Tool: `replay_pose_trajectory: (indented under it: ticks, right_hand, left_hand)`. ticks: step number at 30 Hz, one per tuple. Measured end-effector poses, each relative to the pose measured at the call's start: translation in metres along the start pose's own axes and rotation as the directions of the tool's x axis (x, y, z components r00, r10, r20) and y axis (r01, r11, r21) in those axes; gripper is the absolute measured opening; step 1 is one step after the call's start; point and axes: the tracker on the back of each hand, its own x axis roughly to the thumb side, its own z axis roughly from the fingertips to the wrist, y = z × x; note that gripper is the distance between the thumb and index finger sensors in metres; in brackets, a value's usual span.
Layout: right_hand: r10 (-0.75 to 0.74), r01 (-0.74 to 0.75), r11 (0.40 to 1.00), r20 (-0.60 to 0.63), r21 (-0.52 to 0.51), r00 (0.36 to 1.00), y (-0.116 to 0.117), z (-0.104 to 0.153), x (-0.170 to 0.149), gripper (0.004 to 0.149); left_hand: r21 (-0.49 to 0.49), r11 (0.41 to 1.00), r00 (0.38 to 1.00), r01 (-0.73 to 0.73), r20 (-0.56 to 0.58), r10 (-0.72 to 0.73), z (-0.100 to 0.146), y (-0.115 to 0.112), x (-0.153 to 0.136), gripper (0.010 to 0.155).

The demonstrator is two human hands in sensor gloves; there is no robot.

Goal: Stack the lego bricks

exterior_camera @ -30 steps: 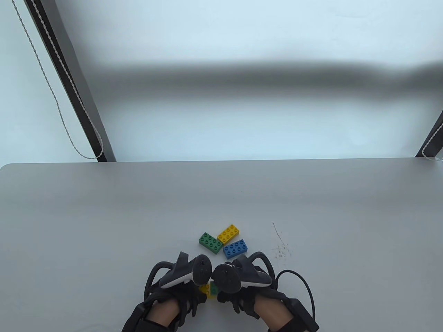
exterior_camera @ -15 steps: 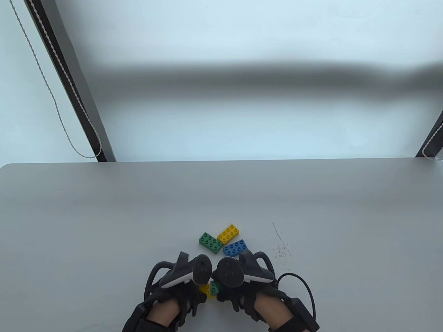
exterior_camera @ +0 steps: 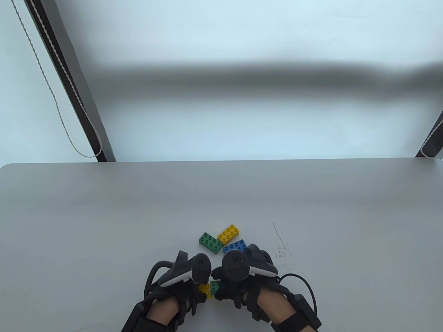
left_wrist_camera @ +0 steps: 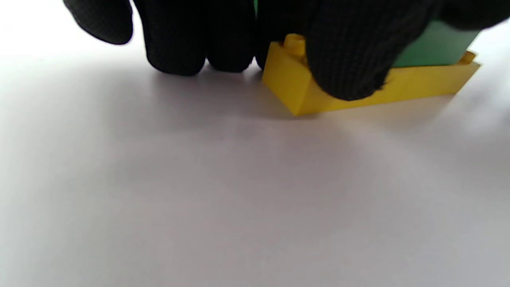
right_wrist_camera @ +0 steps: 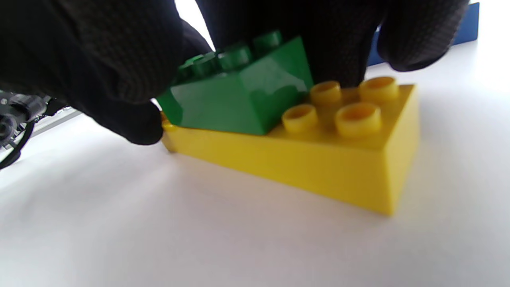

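A yellow brick (right_wrist_camera: 318, 171) lies on the table near the front edge, with a small green brick (right_wrist_camera: 243, 99) on its left half, slightly tilted. My left hand (exterior_camera: 194, 296) holds the yellow brick (left_wrist_camera: 358, 95) at one end, thumb on its side. My right hand (exterior_camera: 226, 294) grips the green brick from above between thumb and fingers (right_wrist_camera: 338, 44). In the table view only slivers of the yellow brick (exterior_camera: 206, 291) and the green brick (exterior_camera: 215, 285) show between the two hands.
Three loose bricks lie just beyond the hands: green (exterior_camera: 210, 242), yellow (exterior_camera: 228, 234) and blue (exterior_camera: 234, 246), with the blue one closest to my right tracker. Scratch marks (exterior_camera: 281, 249) are on the table to the right. The table's far edge (exterior_camera: 221, 162) is well beyond.
My right hand's tracker has swung up and to the right, toward the blue brick. A little more of the green brick shows. The left hand has barely moved.
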Motion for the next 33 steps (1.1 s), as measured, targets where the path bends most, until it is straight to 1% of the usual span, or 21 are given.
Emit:
replay_pose_trajectory:
  ticks: [3,7,9,12,16,20,22,28,33]
  right_hand:
    - [-0.031,0.031,0.999,-0.009,-0.037,0.999,-0.010,0.001,-0.006,0.070]
    - [-0.038,0.035,0.994,-0.026,-0.101,0.999,-0.027,0.001,-0.013,0.070]
    - [-0.025,0.020,0.990,-0.036,-0.142,0.999,-0.036,0.000,-0.015,0.071]
    - [0.019,-0.029,0.979,-0.051,-0.203,0.999,-0.046,-0.004,-0.016,0.073]
    - [0.121,-0.140,0.966,-0.099,-0.218,0.988,-0.056,-0.020,-0.019,0.075]
    - [0.195,-0.220,0.960,-0.151,-0.173,0.969,-0.062,-0.041,-0.026,0.076]
    - [0.211,-0.236,0.963,-0.182,-0.130,0.961,-0.063,-0.051,-0.030,0.076]
    - [0.180,-0.198,0.979,-0.240,-0.053,0.954,-0.057,-0.077,-0.043,0.072]
    - [0.191,-0.190,0.981,-0.292,0.035,0.937,-0.048,-0.090,-0.050,0.071]
  left_hand:
    - [0.000,1.000,1.000,0.000,0.000,0.000,0.000,0.000,0.000,0.062]
    - [0.000,1.000,1.000,0.000,0.000,0.000,0.000,0.000,0.000,0.062]
    - [-0.021,1.000,1.000,-0.010,-0.002,0.010,0.000,0.001,-0.001,0.062]
    - [-0.021,1.000,1.000,-0.010,-0.002,0.010,0.000,0.001,-0.001,0.062]
    - [-0.030,0.999,1.000,-0.011,-0.003,0.011,-0.001,0.002,-0.001,0.062]
    - [-0.031,0.999,1.000,-0.012,-0.003,0.012,-0.001,0.002,-0.001,0.062]
    - [-0.033,0.999,1.000,-0.012,-0.003,0.012,-0.002,0.003,-0.001,0.063]
    - [-0.037,0.999,1.000,-0.012,-0.003,0.012,-0.002,0.003,-0.002,0.063]
    - [-0.039,0.999,1.000,-0.009,-0.002,0.009,-0.002,0.003,-0.002,0.063]
